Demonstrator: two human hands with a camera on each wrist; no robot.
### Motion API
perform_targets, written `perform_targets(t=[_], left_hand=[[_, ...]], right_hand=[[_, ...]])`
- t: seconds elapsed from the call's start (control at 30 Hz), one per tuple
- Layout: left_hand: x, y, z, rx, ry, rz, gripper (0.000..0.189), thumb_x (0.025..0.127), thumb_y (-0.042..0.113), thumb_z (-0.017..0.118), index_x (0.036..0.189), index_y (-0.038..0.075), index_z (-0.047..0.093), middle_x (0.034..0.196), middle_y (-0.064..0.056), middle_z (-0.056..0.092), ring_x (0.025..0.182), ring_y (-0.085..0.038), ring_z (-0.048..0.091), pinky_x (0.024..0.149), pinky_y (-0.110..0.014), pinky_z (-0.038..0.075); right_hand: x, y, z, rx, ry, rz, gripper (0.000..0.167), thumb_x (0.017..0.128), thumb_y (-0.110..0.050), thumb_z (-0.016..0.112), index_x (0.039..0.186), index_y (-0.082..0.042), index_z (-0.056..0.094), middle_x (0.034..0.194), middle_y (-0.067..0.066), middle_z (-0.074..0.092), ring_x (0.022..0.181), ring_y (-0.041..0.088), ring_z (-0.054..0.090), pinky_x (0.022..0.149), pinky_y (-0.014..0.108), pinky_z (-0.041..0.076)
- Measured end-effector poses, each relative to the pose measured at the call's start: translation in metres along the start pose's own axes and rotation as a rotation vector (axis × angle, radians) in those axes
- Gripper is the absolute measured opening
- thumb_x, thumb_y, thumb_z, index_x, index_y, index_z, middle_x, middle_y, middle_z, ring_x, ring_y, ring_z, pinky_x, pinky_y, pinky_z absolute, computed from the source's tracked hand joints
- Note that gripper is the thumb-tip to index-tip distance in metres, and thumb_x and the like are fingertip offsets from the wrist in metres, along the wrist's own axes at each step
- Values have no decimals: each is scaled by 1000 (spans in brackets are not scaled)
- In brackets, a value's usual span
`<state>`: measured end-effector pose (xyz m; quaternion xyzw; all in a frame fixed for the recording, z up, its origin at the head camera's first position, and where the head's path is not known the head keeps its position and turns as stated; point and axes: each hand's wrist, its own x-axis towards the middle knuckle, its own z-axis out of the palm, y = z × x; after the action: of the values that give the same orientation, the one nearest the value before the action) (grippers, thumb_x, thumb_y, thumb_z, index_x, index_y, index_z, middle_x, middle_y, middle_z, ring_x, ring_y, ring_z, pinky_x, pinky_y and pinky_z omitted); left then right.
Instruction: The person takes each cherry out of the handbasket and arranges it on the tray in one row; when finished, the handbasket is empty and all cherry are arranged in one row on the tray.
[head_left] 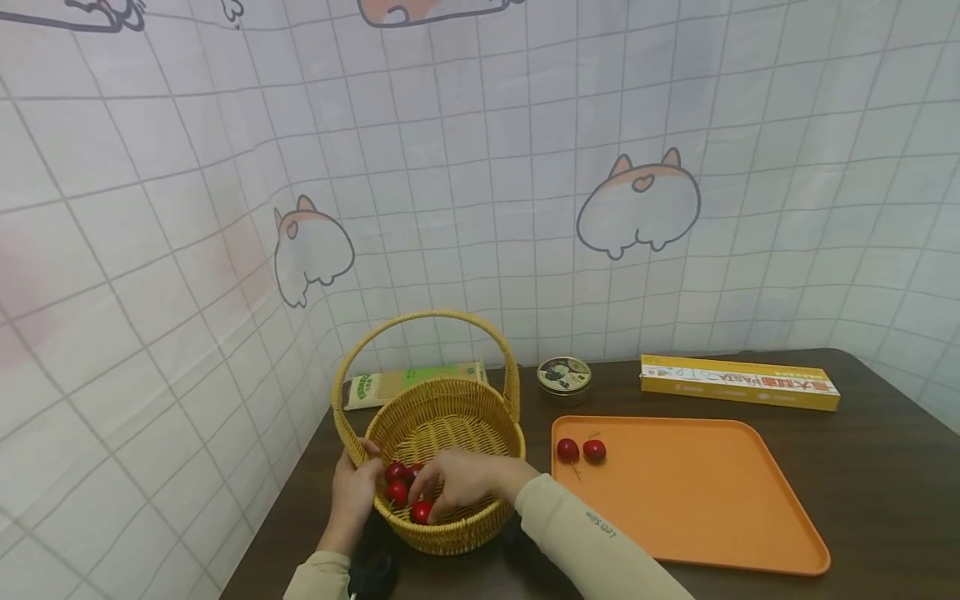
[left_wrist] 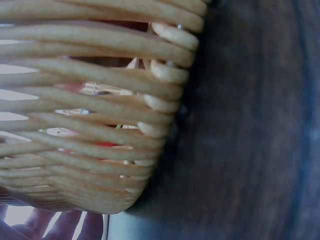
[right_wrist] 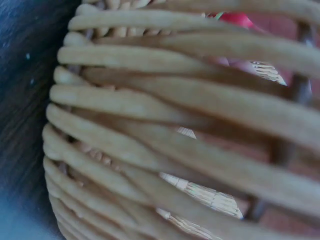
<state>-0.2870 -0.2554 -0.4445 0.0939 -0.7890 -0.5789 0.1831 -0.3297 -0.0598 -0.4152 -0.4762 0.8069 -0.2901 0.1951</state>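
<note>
A yellow wicker basket (head_left: 457, 537) with a tall hooped handle stands on the table, several red cherries (head_left: 396, 472) in its left front part. My left hand (head_left: 352, 492) grips the basket's left rim beside the foot of the handle. Reaching over the right side, my right hand (head_left: 465, 479) is down inside the basket, with thumb and fingertips pinching a cherry (head_left: 421, 512). The basket's weave (left_wrist: 95, 125) fills much of the left wrist view, fingers at the lower left. Close weave (right_wrist: 150, 110) hides most of the right hand in the right wrist view.
To the right lies an orange tray (head_left: 690, 500) with two cherries (head_left: 581, 451) in its far left corner. Behind are a flat green-and-cream packet (head_left: 412, 382), a round tin (head_left: 564, 377) and a long yellow pasta box (head_left: 738, 383). A patterned curtain (head_left: 487, 208) hangs beyond the table.
</note>
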Motion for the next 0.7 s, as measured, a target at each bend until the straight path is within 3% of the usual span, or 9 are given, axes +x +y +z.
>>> perform_targets(t=[0.33, 0.57, 0.7], left_hand=[[0, 1, 0, 1, 12, 7, 22, 83, 0, 50, 105, 2, 50, 78, -5, 45, 72, -20, 46, 66, -33, 38], [0, 1, -1, 4, 9, 11, 23, 83, -1, 50, 106, 1, 50, 78, -5, 45, 73, -20, 47, 67, -34, 38], [0, 0, -1, 5, 12, 3, 24, 83, 0, 50, 107, 2, 50, 78, -5, 46, 74, -21, 47, 67, -33, 39]], right_hand=[[0, 2, -3, 6, -122, -101, 33, 83, -5, 70, 115, -13, 71, 105, -10, 70, 97, 0, 60, 80, 16, 47], [-1, 1, -4, 17, -172, -111, 38, 83, -1, 68, 119, -12, 69, 113, -9, 68, 105, -2, 57, 85, 16, 46], [-1, -1, -4, 39, -199, -98, 42, 83, 3, 67, 122, -12, 68, 113, -8, 68, 92, 0, 56, 77, 16, 46]])
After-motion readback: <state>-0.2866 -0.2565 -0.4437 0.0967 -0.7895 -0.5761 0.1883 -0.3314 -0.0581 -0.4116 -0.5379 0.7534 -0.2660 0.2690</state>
